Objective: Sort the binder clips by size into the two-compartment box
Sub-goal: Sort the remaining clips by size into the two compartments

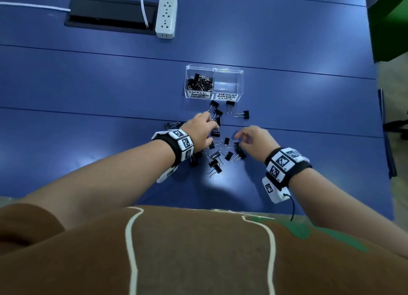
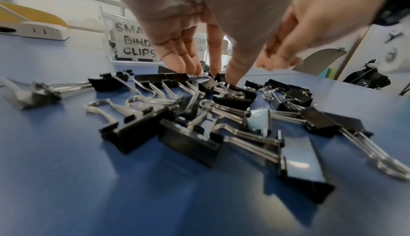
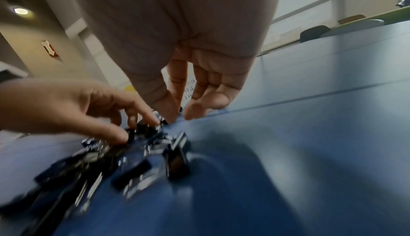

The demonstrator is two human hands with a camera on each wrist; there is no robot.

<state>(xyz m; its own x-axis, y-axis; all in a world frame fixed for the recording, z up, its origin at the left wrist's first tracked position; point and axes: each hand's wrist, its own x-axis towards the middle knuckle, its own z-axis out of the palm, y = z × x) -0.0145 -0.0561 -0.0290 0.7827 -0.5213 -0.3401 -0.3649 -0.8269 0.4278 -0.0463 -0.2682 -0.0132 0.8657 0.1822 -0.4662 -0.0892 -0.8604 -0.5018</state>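
The black binder clips with silver wire handles point(image 1: 217, 155) lie scattered on the blue counter point(image 1: 88, 140), between the two hands and just nearer than the clear two-compartment plastic box point(image 1: 214, 82). Its medium compartment, on the right, looks empty; the small one holds clips. The clips point every way, so no single axis rules. The left hand point(image 1: 202, 130) is nearer the box, fingers extended down with their tips touching clips, gripping none. The right hand point(image 1: 255, 138) hovers loosely curled beside the pile, holding nothing visible.
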